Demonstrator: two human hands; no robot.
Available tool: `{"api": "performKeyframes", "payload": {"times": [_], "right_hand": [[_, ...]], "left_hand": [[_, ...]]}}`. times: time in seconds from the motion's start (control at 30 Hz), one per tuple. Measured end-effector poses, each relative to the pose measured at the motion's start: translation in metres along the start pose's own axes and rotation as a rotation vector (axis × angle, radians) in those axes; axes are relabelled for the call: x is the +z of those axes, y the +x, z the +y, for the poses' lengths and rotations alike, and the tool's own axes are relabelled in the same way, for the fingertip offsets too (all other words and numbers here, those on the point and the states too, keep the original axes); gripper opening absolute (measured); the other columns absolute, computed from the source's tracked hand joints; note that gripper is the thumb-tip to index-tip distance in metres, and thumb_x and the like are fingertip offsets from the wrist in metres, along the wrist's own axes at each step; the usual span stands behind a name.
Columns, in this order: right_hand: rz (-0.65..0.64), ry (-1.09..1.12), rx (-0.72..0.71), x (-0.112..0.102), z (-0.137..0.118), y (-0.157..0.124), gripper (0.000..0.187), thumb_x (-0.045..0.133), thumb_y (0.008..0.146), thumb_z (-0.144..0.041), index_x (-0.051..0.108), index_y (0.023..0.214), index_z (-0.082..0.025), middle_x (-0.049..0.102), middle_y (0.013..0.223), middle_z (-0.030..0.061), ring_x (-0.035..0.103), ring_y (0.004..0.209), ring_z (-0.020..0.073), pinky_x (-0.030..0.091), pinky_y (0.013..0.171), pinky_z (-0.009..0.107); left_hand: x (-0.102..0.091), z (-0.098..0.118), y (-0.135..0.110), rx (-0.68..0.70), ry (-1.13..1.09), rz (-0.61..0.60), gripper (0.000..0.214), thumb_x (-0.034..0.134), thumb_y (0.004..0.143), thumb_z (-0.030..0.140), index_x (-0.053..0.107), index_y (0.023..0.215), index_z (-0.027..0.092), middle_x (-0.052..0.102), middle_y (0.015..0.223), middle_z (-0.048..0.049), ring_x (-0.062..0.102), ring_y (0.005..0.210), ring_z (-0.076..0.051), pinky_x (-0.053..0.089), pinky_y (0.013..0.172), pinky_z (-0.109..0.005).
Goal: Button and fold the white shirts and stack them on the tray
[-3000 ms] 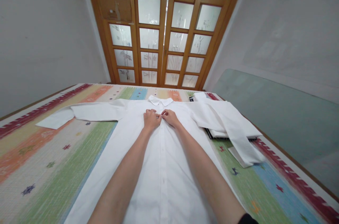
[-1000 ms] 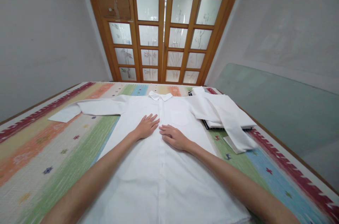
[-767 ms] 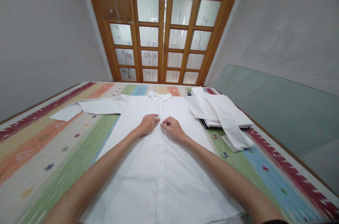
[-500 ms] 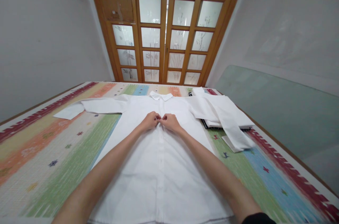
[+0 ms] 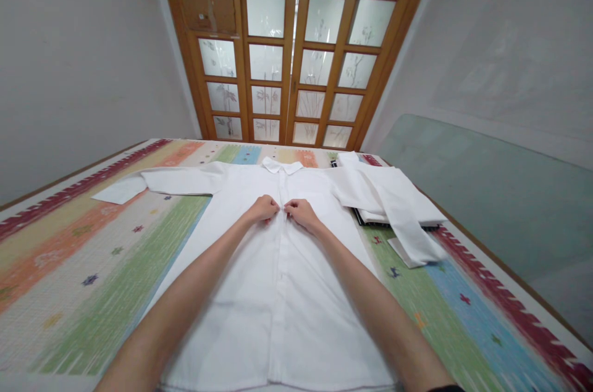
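A white collared shirt point(image 5: 250, 330) lies front side up, its collar point(image 5: 281, 166) pointing away from me. Its left-hand sleeve point(image 5: 180, 181) stretches out flat with a bend partway, while the other sleeve point(image 5: 407, 228) rests folded over a pile of cloth. At chest height my left hand point(image 5: 265, 208) pinches the shirt's front beside the button placket point(image 5: 280, 299). Just across from it, my right hand point(image 5: 300, 214) pinches the other side of the same opening. The fingertips nearly meet; any button between them is too small to make out.
Beneath the shirt spreads a striped, colourful cloth point(image 5: 120, 256) on a table. Folded white cloth point(image 5: 412, 194) with a dark layer under it sits at the right. A pale green panel point(image 5: 486, 188) leans along the right wall. Wooden glazed doors point(image 5: 291, 58) stand beyond the far edge.
My hands have moved slightly apart, opening a small gap at the placket, both still pinching the shirt front. The view has shifted a little.
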State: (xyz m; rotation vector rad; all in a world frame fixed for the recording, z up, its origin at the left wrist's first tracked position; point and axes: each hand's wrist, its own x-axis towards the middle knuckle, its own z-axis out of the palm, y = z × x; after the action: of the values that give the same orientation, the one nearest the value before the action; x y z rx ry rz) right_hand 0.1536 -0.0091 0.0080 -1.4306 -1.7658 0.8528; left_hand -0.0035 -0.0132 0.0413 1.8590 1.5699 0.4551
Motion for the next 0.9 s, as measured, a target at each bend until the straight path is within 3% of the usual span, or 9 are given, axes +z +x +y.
{"api": "performKeyframes", "payload": {"times": [0.13,0.4,0.63,0.9], "right_hand": [[-0.001,0.014,0.007,0.002,0.003,0.002,0.015,0.057,0.074,-0.019,0.072,0.073,-0.016,0.067,0.064,-0.0008,0.057,0.058,0.0107,0.043,0.058,0.019],[0.008,0.03,0.032,0.002,0.001,0.001,0.015,0.057,0.075,-0.019,0.072,0.072,-0.016,0.068,0.064,-0.0005,0.059,0.061,0.0117,0.044,0.061,0.02],[0.011,0.032,0.051,0.003,-0.001,0.001,0.015,0.057,0.076,-0.017,0.073,0.076,-0.015,0.067,0.064,-0.0004,0.059,0.059,0.0117,0.045,0.061,0.021],[0.024,0.06,0.032,0.006,0.003,0.003,0.018,0.056,0.075,-0.019,0.073,0.076,-0.014,0.065,0.059,-0.0006,0.058,0.058,0.012,0.044,0.061,0.021]], "left_hand": [[-0.002,0.002,-0.001,-0.007,-0.048,-0.048,0.026,0.048,0.078,0.016,0.057,0.053,0.014,0.046,0.038,0.0037,0.045,0.036,-0.009,0.037,0.04,-0.018],[0.001,0.006,0.002,-0.048,-0.085,-0.033,0.026,0.05,0.074,0.013,0.054,0.048,0.015,0.048,0.038,0.0027,0.043,0.034,-0.008,0.037,0.043,-0.02],[-0.003,-0.001,0.0,-0.091,-0.264,-0.148,0.034,0.047,0.081,0.015,0.044,0.047,0.017,0.041,0.035,0.005,0.035,0.029,-0.006,0.027,0.035,-0.019],[-0.001,-0.006,-0.001,-0.111,-0.441,-0.199,0.035,0.05,0.083,0.021,0.042,0.049,0.018,0.037,0.034,0.0068,0.029,0.027,-0.004,0.023,0.033,-0.018]]}}
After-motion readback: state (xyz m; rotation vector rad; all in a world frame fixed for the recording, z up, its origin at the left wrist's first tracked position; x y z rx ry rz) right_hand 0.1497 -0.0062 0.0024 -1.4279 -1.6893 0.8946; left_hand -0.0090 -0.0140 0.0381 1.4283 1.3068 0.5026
